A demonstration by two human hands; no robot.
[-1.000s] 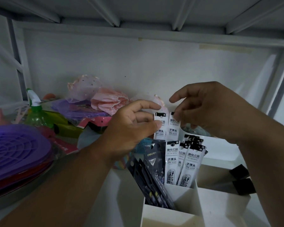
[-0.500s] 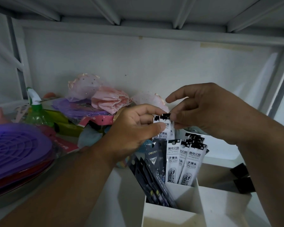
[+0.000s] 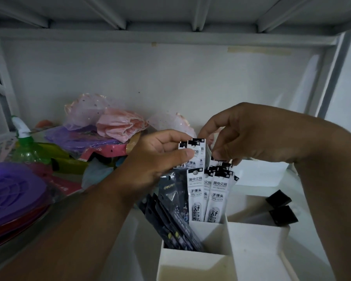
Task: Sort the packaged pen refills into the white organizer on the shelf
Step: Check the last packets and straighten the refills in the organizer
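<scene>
My left hand (image 3: 156,159) grips a few white refill packs (image 3: 195,153) by their tops, thumb across the front. Just to the right, my right hand (image 3: 243,136) has its fingertips curled down on the black tops of the white packs (image 3: 221,169) standing in the white organizer (image 3: 253,240). Those standing white packs (image 3: 206,197) fill a middle compartment. Dark refill packs (image 3: 170,209) lean in the compartment to the left.
Two black-topped items (image 3: 282,207) lie in a right compartment. At the left sit stacked purple and red plates (image 3: 14,195), a green spray bottle (image 3: 26,147), and pink and purple bagged goods (image 3: 109,126). The shelf's back wall (image 3: 170,78) is close behind.
The left hand has kept the held white packs. The right hand let go of their tops and dropped its fingertips onto the packs standing in the organizer.
</scene>
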